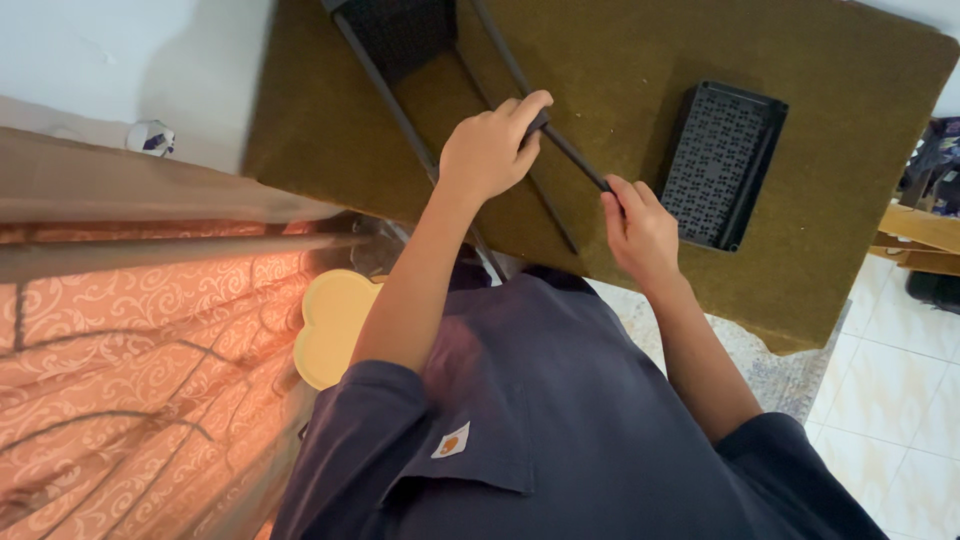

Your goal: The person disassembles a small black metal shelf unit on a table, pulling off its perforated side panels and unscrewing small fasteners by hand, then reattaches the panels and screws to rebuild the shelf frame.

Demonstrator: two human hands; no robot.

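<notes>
A black plastic rack frame with thin rods (400, 60) lies on the olive-green covered table (620, 60). My left hand (492, 148) is closed around one thin black rod (572, 155) near its middle. My right hand (640, 228) grips the near end of the same rod, just right of the left hand. A black perforated tray panel (722, 165) lies flat on the table to the right of my right hand, untouched.
An orange patterned curtain (130, 370) hangs at the left. A pale yellow round stool (335, 320) stands below the table edge. White floor tiles (900, 400) and wooden pieces (915, 240) are at the right.
</notes>
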